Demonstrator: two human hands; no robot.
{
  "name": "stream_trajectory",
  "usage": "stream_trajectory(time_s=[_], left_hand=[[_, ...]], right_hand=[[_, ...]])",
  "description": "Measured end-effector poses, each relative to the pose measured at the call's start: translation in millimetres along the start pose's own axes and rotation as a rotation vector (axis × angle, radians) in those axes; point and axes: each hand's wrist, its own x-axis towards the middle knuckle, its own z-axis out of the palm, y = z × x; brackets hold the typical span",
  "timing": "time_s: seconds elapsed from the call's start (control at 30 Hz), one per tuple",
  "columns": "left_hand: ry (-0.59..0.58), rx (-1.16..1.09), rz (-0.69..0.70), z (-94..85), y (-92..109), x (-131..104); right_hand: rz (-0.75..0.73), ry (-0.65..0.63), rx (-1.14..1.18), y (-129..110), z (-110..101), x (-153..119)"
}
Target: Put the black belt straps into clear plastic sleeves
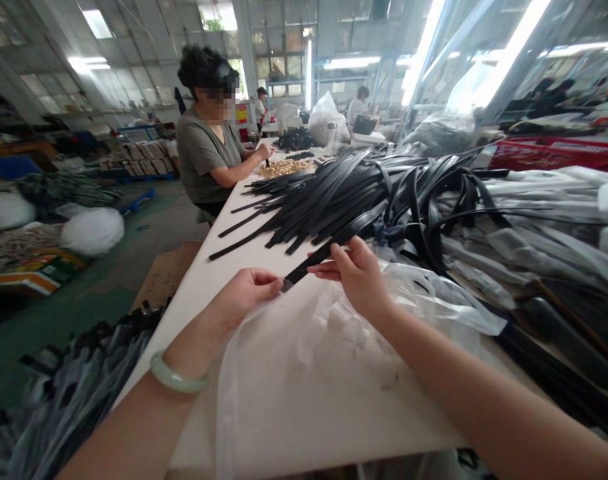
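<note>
Black strap [302,268] in both hands [247,293] [360,275]

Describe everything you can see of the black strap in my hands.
The black strap is flat and narrow, looking like leather or a synthetic. It slants up and away above the pale table. Your left hand pinches its near end, where a clear plastic strip hangs down; how they join is unclear. Your right hand holds it farther along. Its far end is lost toward the heap of black straps.
</note>
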Motion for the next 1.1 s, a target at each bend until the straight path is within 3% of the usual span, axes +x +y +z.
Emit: stream_trajectory(time_s=[0.17,0.27,0.43,0.8,0.9,1.1], left_hand=[[-0.097,-0.010,-0.072,9.4,-3.3,-1.8],[-0.119,-0.071,-0.094,11.4,-3.2,-4.2],[-0.271,-0.164,-0.091,6.3,4.8,-10.5],[-0.251,-0.173,-0.066,13.4,1.8,-10.2],[-0.293,-0.158,-0.043,16.5,0.2,-8.3],[-0.327,-0.206,-0.029,21.5,-2.3,-7.2]], right_hand=[[0.035,-0.055,-0.061,3.6,-2.5,-0.7],[0.062,-0.018,-0.040,4.1,-6.7,3.4],[0.050,0.039,0.006,5.5,-12.4,10.1],[0.131,0.031,-0.045,3.1,-18.1,11.8],[0.218,-0.063,-0.090,4.8,-15.0,7.4],[0.425,-0.383,-0.168,2.7,-8.8,-2.9]])
